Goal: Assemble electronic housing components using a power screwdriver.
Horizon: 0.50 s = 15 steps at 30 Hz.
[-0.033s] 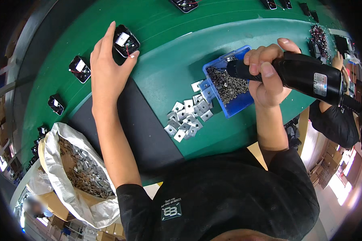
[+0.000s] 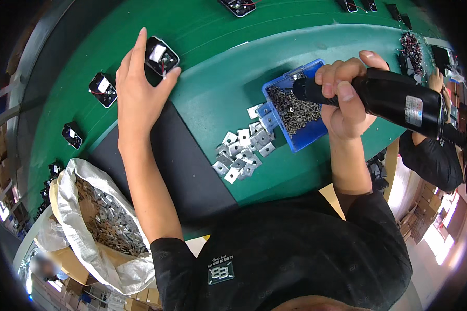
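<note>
My left hand (image 2: 138, 88) reaches over the green belt, its index finger stretched along one side of a black plastic housing (image 2: 172, 51) and the thumb at its near right corner. A white part and a thin red wire show inside that housing. The other fingertips are hidden. In my right hand (image 2: 345, 93) is a black electric screwdriver (image 2: 399, 96), tilted, its front end over the blue bin (image 2: 308, 142) of screws (image 2: 294, 111). The screwdriver's tip cannot be made out clearly. Left of the bin lie square metal plates (image 2: 244, 137), each with a hole.
More black housings (image 2: 103, 89) stand along the green belt (image 2: 202, 31). A black mat (image 2: 192, 166) lies under my left forearm. Beside it is a white woven sack (image 2: 78, 207) of metal pieces (image 2: 111, 220). A co-worker's hand (image 2: 435, 79) is at the far right.
The housing at my left hand has shifted slightly left and toward me. My left index finger and thumb have moved a little apart. The right hand and screwdriver hold almost the same place.
</note>
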### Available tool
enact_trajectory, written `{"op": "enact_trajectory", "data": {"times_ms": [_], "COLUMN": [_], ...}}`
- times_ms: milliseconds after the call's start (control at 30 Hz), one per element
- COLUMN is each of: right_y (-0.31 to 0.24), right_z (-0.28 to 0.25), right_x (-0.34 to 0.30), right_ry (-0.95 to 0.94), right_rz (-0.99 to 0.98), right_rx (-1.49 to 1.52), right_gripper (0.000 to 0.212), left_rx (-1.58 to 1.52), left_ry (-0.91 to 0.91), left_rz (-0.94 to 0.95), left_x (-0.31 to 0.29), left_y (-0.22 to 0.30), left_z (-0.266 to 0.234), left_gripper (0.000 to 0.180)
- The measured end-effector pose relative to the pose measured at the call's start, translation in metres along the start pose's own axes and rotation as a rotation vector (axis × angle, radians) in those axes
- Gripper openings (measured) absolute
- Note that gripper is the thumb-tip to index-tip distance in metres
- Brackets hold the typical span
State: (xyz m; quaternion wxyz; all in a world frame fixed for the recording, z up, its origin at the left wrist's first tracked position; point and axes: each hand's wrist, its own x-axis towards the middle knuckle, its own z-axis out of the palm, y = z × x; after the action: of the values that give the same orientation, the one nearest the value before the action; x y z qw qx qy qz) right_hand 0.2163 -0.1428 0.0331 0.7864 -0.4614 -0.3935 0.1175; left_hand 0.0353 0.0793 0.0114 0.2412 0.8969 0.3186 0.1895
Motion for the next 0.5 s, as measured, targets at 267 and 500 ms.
{"op": "enact_trajectory", "data": {"times_ms": [267, 500], "right_y": [-0.041, -0.083], "right_z": [-0.008, 0.003], "right_x": [-0.001, 0.005], "right_ry": [-0.079, -0.131], "right_rz": [0.051, 0.15], "right_rx": [0.108, 0.3], "right_gripper": [0.056, 0.041], "left_rx": [-0.042, -0.304], "left_ry": [-0.027, 0.002], "left_rz": [0.399, 0.472], "left_x": [-0.04, -0.061], "left_y": [0.075, 0.106], "left_z": [-0.005, 0.03], "left_gripper": [0.049, 0.044]}}
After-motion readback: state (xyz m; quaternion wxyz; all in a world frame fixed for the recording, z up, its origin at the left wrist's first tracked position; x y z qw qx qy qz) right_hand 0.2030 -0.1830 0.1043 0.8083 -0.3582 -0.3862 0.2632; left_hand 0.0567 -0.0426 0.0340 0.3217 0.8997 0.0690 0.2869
